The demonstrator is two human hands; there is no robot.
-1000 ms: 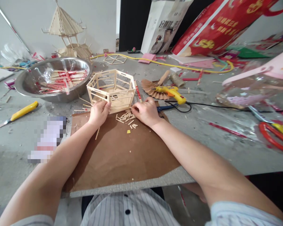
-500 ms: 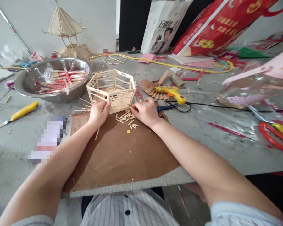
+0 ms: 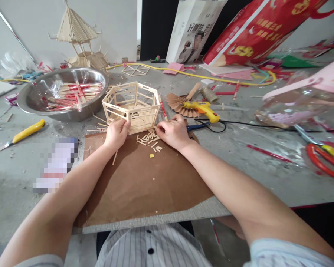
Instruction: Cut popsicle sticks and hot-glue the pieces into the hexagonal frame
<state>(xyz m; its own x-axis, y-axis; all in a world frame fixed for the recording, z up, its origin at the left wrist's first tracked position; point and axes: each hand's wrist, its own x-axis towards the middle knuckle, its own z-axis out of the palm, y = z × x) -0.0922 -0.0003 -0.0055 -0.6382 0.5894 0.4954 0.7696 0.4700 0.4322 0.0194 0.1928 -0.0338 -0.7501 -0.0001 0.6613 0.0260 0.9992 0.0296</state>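
Hexagonal stick frame [image 3: 132,105] sat at the far edge of the brown paper sheet [image 3: 139,185]; floor and open walls looked done, with nothing on top. Left hand [image 3: 116,134] gripped its near lower rail. Right hand [image 3: 173,132] was pinched closed at the loose cut stick bits [image 3: 150,140] near the frame; couldn't tell if it held one, so fitting those looked mostly left.

Both forearms are stretched forward, bare, angled slightly inward. The left hand [image 3: 116,133] is set palm-down, fingers curled under. The right hand [image 3: 174,132] is turned knuckles-up, fingertips pinched together.
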